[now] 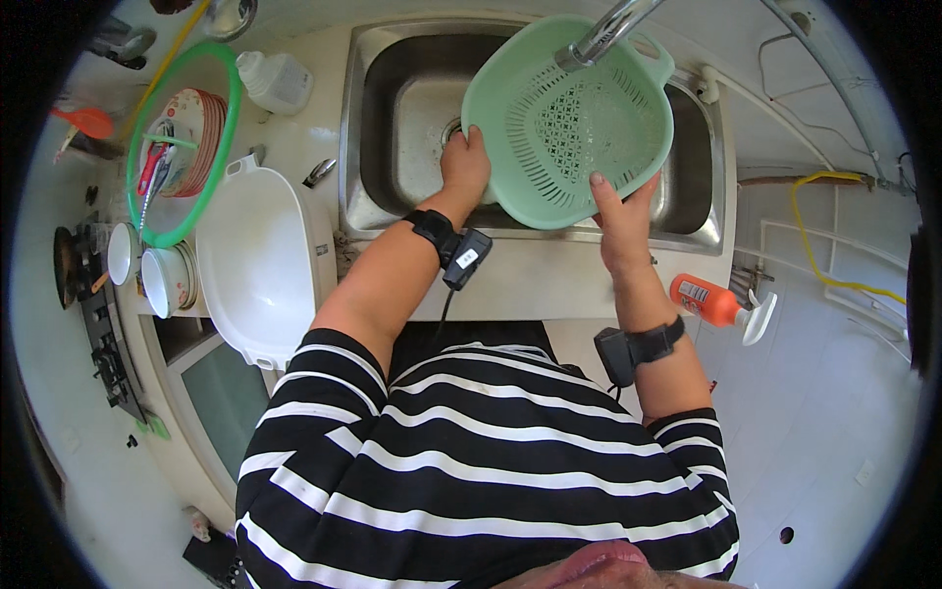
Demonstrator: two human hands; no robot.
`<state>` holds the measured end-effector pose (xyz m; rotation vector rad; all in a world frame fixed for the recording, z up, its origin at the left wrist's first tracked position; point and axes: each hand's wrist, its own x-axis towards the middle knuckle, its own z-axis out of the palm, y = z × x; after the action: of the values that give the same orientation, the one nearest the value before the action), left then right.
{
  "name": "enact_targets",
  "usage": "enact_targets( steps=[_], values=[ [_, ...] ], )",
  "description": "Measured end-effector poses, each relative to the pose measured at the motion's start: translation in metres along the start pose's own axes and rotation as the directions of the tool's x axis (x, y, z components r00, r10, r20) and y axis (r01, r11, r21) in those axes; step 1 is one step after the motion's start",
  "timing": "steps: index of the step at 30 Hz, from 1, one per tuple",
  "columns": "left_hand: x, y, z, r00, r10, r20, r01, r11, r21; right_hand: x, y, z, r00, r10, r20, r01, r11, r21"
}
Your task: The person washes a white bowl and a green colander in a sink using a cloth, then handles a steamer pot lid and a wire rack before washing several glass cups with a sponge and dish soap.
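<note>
A pale green plastic colander is held tilted over the stainless steel double sink, its perforated base showing below the chrome faucet. My left hand grips the colander's left rim, the thumb on the edge and the other fingers mostly hidden. On the near right rim, my right hand has its thumb inside and its fingers underneath. Drops of water appear to sit on the inner surface. Whether water runs from the spout cannot be told.
A white plastic basin stands left of the sink, beside a green-rimmed basket of plates and stacked bowls. A white jug and a small metal tool lie nearby. An orange spray bottle is at the right.
</note>
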<state>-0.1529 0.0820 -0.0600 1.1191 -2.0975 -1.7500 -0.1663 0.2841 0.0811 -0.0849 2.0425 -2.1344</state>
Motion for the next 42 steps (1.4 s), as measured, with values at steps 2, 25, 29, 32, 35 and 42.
enact_targets(
  steps=[2, 25, 29, 32, 35, 42],
  values=[
    [-0.007, 0.004, -0.002, 0.996, -0.024, -0.090, 0.022, 1.000, -0.021, 0.010, 0.016, 0.003, 1.000, 0.026, 0.014, -0.025, 0.997, -0.073],
    [0.038, 0.052, 0.049, 0.990, -0.068, 0.119, 0.124, 0.823, -0.554, 0.048, 0.061, 0.010, 0.941, -0.313, -0.130, 0.263, 0.916, -0.303],
    [0.051, 0.063, 0.047, 0.988, 0.142, -0.052, -0.151, 0.945, -0.289, 0.047, 0.080, 0.002, 0.978, -0.196, -0.077, 0.158, 0.924, -0.348],
    [0.038, 0.063, 0.060, 0.832, 0.471, -0.295, -0.471, 0.879, 0.076, 0.050, 0.098, 0.011, 0.966, -0.087, -0.243, 0.080, 0.996, -0.041],
    [0.008, 0.069, 0.068, 0.735, 0.589, -0.337, -0.443, 0.793, 0.418, 0.048, 0.096, 0.017, 0.955, -0.040, -0.294, 0.066, 0.995, 0.080],
    [0.054, 0.048, 0.009, 0.945, 0.288, 0.155, -0.310, 0.939, 0.150, 0.015, 0.011, -0.002, 0.974, -0.194, -0.120, 0.154, 0.948, -0.280]
  ],
)
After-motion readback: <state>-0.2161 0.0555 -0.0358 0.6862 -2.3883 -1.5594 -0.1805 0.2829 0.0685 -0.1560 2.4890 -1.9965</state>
